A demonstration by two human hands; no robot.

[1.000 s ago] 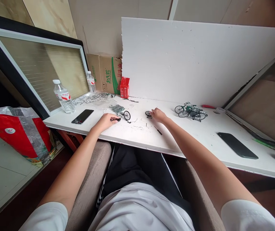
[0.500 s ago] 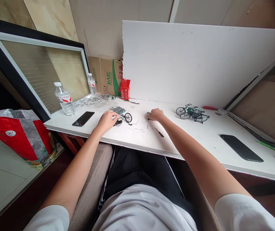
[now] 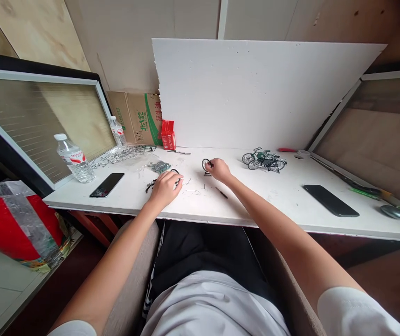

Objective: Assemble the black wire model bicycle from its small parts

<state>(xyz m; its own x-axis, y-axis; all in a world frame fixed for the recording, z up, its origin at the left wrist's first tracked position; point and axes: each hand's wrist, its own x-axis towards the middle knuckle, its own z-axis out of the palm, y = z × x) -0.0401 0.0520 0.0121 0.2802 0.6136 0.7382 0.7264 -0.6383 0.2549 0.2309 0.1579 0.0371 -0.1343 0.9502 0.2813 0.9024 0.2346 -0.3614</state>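
Note:
My left hand [image 3: 165,190] is over a partly built black model bicycle [image 3: 149,186] and hides most of it. Its thumb stands apart from the curved fingers, and I make out nothing held between them. Part of the bicycle's wheel shows just beyond the fingertips. My right hand [image 3: 220,169] pinches a small black spoked wheel [image 3: 205,164] upright, just above the white table [image 3: 252,200]. Beneath that wheel lie small dark pieces [image 3: 207,174]. Nearer me is a thin black rod [image 3: 221,192], with thin scraps [image 3: 191,191] between the hands.
Finished model bicycles [image 3: 265,161] stand at the right. Phones lie at the left [image 3: 106,185] and right [image 3: 330,200]. Water bottles [image 3: 76,157], a clear bag of parts [image 3: 160,166], parts frames [image 3: 130,154], a red box [image 3: 168,135] and a carton [image 3: 139,119] are at the left.
My left hand has moved right across the model bicycle, letting go of its frame. My right hand has raised the wheel into view. The camera view has turned slightly right.

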